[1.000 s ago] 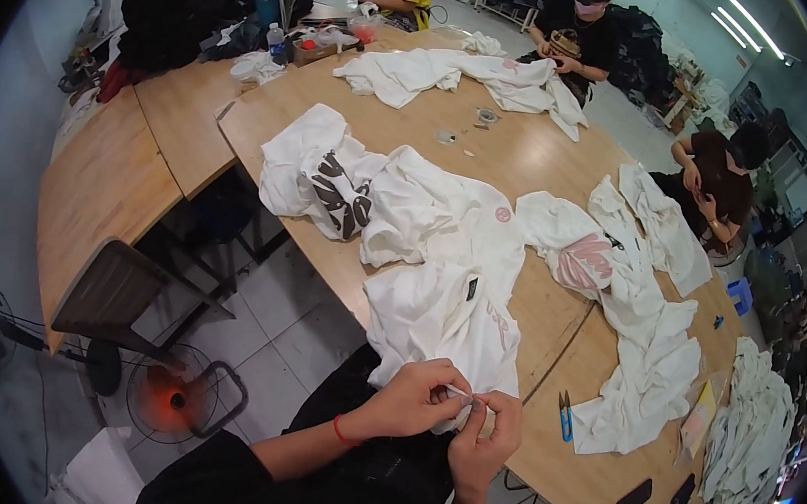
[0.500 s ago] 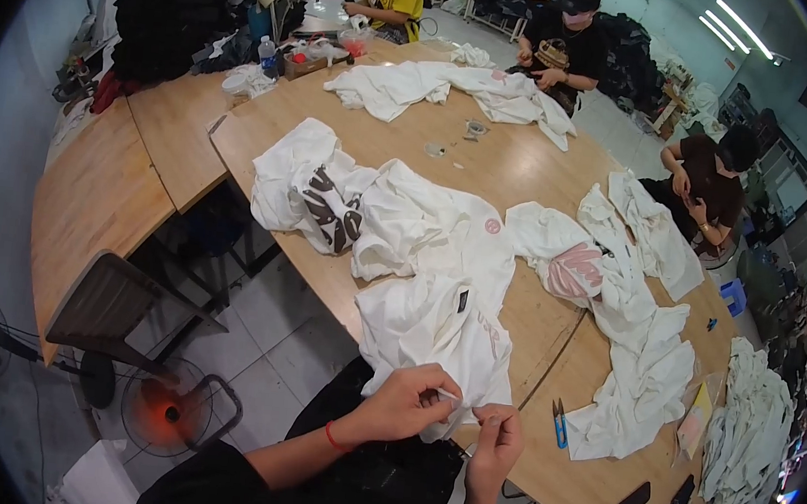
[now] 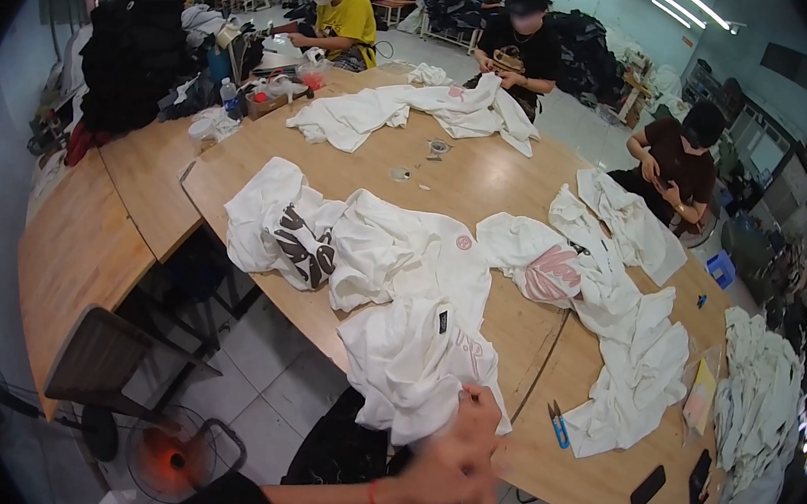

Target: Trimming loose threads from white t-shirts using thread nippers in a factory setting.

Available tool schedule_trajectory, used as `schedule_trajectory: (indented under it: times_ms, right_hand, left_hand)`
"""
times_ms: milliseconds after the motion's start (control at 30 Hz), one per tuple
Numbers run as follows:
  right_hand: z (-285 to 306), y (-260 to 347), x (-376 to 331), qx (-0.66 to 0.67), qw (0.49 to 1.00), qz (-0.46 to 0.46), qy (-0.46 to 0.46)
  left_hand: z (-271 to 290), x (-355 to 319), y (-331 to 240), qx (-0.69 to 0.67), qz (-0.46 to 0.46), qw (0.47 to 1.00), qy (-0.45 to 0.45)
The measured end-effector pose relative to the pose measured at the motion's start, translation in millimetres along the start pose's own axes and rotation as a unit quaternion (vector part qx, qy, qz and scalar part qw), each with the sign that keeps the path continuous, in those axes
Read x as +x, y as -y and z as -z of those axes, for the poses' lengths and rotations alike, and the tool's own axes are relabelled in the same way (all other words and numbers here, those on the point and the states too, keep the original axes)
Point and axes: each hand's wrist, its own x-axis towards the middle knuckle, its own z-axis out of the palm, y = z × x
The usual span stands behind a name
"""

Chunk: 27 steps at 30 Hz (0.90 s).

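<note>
A white shirt [image 3: 403, 359] with a dark neck label and a reddish outline print lies bunched at the table's near edge. My right hand [image 3: 482, 420] is closed at the shirt's near right edge, its fingers curled against the cloth. Crossing close in front of it, my left hand [image 3: 436, 474] is smeared by motion; a red band circles its wrist. Its fingers cannot be made out, nor whether it touches the cloth. A pair of blue-handled thread snips [image 3: 558, 424] lies to the right of my hands.
More white garments spread over the wooden table [image 3: 354, 165], including one with a dark print [image 3: 305, 247] and one with a pink print [image 3: 553, 272]. Two dark phones [image 3: 648, 488] rest at the right. Co-workers sit around the far side. A chair [image 3: 111, 360] and a fan [image 3: 175, 458] stand left.
My hands were apart, pinching at the shirt's near edge; now they are together and overlapping, the left moved right and down. My view has tilted up, showing more of the far room.
</note>
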Motion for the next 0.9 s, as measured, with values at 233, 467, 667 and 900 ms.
schedule_trajectory:
  times_ms: [233, 467, 667, 900]
  right_hand:
    - [-13, 12, 1, -0.030, 0.987, 0.156, -0.012]
    - [-12, 8, 1, -0.036, 0.988, 0.151, -0.018]
    - [-12, 4, 4, -0.027, 0.985, 0.166, -0.035]
    - [-10, 1, 1, -0.035, 0.989, 0.145, -0.022]
  left_hand:
    - [-89, 37, -118, -0.545, -0.204, 0.677, 0.450]
    - [-80, 76, -172, -0.344, -0.511, 0.675, 0.406]
    - [-74, 80, -179, -0.363, -0.494, 0.683, 0.398]
    - [-57, 75, -165, -0.224, -0.451, 0.721, 0.476]
